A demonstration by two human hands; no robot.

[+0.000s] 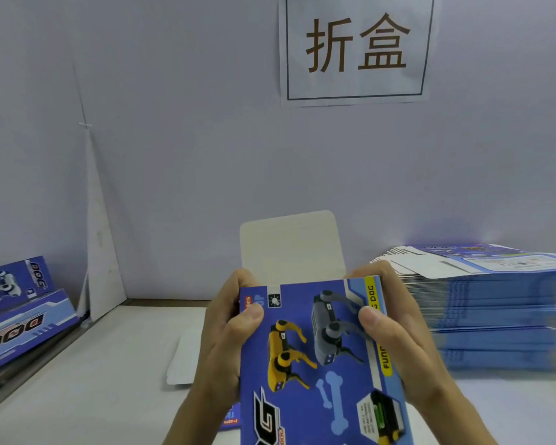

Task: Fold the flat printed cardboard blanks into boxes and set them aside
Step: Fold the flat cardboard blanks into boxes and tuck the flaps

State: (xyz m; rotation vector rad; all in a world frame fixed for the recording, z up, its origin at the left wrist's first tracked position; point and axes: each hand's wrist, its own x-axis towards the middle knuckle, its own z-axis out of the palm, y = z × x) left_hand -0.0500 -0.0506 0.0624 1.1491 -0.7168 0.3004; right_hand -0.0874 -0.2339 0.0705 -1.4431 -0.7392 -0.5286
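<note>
A blue printed box (318, 358) with yellow and grey robot dogs on its front is held up in the lower middle of the head view. Its plain white top flap (291, 248) stands open and upright at the far end. My left hand (225, 335) grips the box's left side, thumb on the front face. My right hand (395, 335) grips the right side, thumb pressed on the front near the yellow stripe. A tall stack of flat blue blanks (488, 303) lies on the table to the right.
Folded blue boxes (20, 303) lie piled at the left edge. A white sheet (183, 358) rests on the pale table (103, 380) behind my left hand. A grey wall with a printed paper sign (357, 49) closes off the back.
</note>
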